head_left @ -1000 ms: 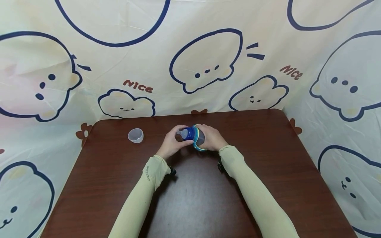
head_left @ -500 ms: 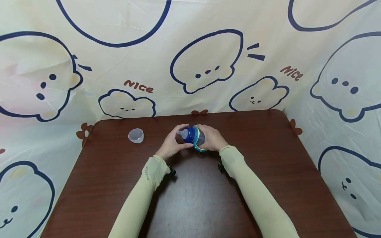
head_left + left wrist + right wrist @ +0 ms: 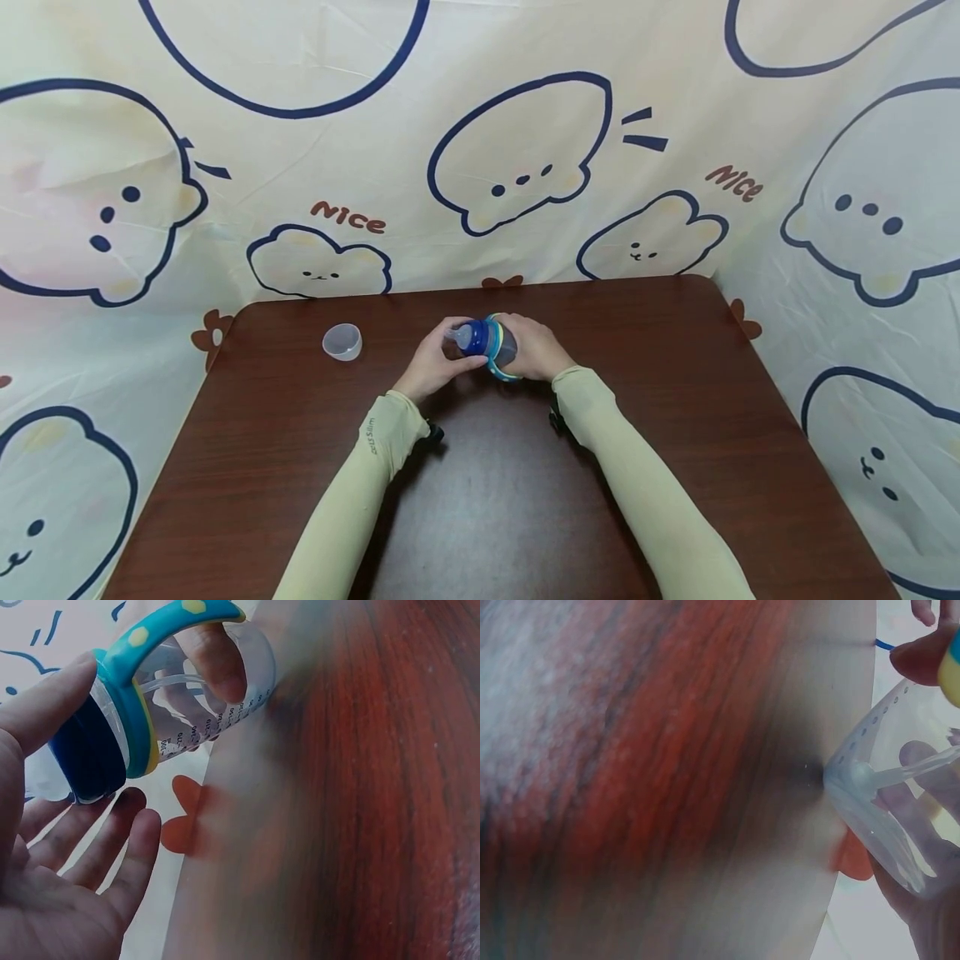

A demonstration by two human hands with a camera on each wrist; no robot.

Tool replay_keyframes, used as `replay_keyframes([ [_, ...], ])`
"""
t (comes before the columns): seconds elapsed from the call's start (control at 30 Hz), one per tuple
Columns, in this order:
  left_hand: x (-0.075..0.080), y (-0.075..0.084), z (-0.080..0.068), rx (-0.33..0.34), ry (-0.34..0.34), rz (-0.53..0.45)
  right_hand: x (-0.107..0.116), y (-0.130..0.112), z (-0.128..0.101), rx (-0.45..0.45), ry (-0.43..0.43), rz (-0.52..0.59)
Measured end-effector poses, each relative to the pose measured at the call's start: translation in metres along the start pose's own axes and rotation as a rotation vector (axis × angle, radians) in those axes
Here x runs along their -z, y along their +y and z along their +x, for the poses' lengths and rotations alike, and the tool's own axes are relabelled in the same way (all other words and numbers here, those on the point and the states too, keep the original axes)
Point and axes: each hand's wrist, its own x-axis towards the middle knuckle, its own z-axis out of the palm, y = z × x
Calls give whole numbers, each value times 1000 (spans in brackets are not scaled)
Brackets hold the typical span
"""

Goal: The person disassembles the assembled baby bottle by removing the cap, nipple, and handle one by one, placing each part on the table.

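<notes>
And the right hand has its fingers clamped round the tilted bottle over the surface, left hand pinching the blue collar, apparently in place, clear cup already off, well apart!

Smooth clear plastic bottle, smooth plastic handle, glossy wood-grain tabletop, matt cloth-like backdrop, matt fabric sleeves

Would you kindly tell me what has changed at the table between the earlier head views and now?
Very little: compared with half a second ago, the left hand seems to have closed in slightly around the top of the bottle. The right hand still holds the bottle's body, and the clear cup has stayed where it was on the table.
</notes>
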Motion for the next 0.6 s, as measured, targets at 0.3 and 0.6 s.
replay_keyframes([
  [0.3, -1, 0, 1, 1, 11, 10, 3, -4, 1, -22, -11, -2],
  [0.6, 0, 1, 0, 9, 29, 34, 3, -3, 0, -31, -17, -2],
])
